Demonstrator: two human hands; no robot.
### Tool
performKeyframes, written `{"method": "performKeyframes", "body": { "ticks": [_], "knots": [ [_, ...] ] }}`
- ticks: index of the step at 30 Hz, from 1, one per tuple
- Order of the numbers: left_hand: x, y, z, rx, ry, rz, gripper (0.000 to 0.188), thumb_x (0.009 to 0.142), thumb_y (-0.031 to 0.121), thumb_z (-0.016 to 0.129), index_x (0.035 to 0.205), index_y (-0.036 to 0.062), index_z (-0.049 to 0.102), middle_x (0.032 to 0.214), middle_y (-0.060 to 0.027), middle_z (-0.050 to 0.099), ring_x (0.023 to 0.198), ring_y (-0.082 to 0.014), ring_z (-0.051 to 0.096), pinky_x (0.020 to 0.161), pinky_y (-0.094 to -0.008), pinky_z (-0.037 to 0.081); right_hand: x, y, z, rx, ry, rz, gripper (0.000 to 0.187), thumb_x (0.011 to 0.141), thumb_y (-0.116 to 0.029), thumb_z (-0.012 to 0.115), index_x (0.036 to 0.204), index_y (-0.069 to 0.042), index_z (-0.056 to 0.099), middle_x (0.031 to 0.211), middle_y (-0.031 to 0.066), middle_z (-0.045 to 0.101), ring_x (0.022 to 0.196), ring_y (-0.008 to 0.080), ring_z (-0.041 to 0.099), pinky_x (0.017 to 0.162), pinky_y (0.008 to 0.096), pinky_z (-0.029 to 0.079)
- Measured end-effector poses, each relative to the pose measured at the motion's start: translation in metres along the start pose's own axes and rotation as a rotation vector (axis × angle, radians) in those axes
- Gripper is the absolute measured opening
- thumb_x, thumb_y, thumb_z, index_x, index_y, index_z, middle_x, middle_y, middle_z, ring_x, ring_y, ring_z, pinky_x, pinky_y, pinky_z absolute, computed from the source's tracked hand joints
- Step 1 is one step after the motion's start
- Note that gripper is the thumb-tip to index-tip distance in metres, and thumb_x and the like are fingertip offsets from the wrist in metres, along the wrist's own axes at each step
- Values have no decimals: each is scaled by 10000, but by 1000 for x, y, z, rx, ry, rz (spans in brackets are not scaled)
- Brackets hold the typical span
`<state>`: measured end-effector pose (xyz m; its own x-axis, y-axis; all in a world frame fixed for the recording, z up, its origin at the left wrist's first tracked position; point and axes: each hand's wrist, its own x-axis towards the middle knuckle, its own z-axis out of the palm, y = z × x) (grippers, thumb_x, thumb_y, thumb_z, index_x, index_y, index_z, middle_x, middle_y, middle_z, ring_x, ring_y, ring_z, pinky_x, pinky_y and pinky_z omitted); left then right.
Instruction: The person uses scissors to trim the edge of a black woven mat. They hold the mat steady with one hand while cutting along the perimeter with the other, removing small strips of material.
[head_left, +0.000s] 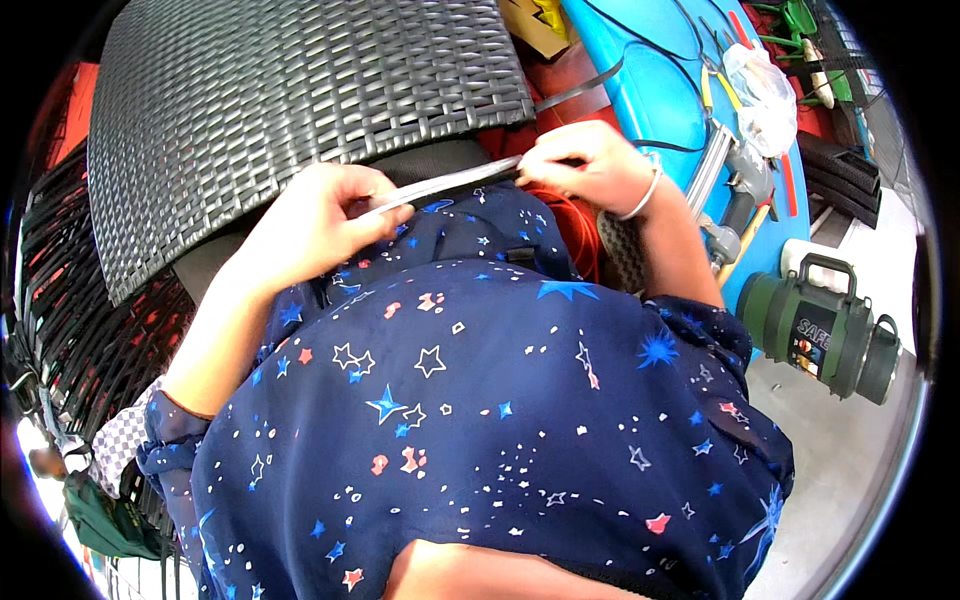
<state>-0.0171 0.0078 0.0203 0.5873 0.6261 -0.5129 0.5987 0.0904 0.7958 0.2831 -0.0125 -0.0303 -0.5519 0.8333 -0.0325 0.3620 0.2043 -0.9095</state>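
A flat grey strip (450, 182), shiny like a plastic weaving strand, is stretched between my two hands above my lap. My left hand (335, 215) pinches its near left end between thumb and fingers. At the other end, my right hand (590, 165) has its fingers closed on the strip, with a white band round the wrist. Just beyond both hands lies a black woven panel (310, 90), its lower edge close to the left hand's knuckles. Dark blue star-patterned cloth (480, 350) covers my body below the hands.
To the right stands a blue table (640, 90) with yellow-handled pliers (716, 85), a clear plastic bag (762, 95) and a grey metal tool (745, 185). A green jug (815, 325) is beside it. Red cord (572, 225) lies under my right wrist; black strands (85, 290) fill the left.
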Motion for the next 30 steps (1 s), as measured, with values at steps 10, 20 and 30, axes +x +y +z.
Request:
{"method": "performKeyframes", "body": {
  "ticks": [10,20,30],
  "knots": [
    [15,18,16,32,-3,35,145,874,123,682,818,-8,656,677,49,561,612,-15,461,540,-198,383,8,-22,42,297,4,-12,209,893,-144,629,1005,21,692,749,82,663,622,113,599,569,254,497],
    [9,11,14,95,76,117,208,895,176,668,985,-11,650,737,24,617,639,-18,507,566,-195,414,-6,-22,23,311,115,203,162,866,-142,680,900,15,704,714,46,664,611,77,594,567,215,490],
    [13,15,-2,870,310,329,310,893,243,625,1202,227,627,870,-89,576,766,-289,622,682,-388,507,-9,10,13,93,480,406,187,817,-182,691,768,-6,647,598,19,613,515,73,523,491,232,420]
  ]
}}
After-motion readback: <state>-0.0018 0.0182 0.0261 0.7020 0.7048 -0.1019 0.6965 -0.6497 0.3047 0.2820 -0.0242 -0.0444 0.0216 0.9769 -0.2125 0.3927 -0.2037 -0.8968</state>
